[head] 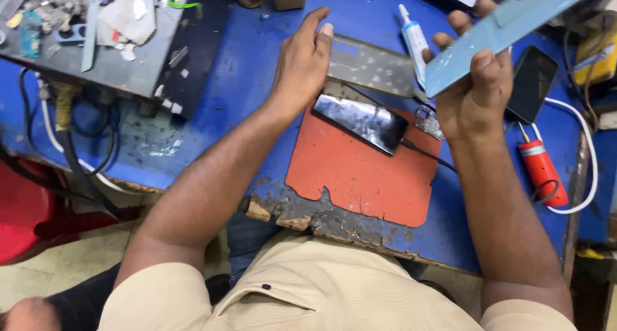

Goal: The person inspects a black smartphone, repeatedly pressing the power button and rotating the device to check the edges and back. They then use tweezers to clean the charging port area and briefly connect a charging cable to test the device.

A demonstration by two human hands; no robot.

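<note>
My left hand (303, 64) pinches the near end of a thin grey plate (376, 66) and holds it just above the blue workbench (244, 61). My right hand (475, 80) grips a light blue phone back cover (508, 32), lifted and tilted up to the right. Below both hands a black phone (361, 122) lies screen-up on a red mat (363, 173), with a dark cable (427, 154) plugged into its right end.
A white glue tube (414, 42) lies behind the plate. A second dark phone (532, 83), a red cylindrical tool (543, 173) and a white cable (588, 170) sit at the right. A cluttered grey tray (96, 67) stands back left. The bench's near edge (321, 225) is chipped.
</note>
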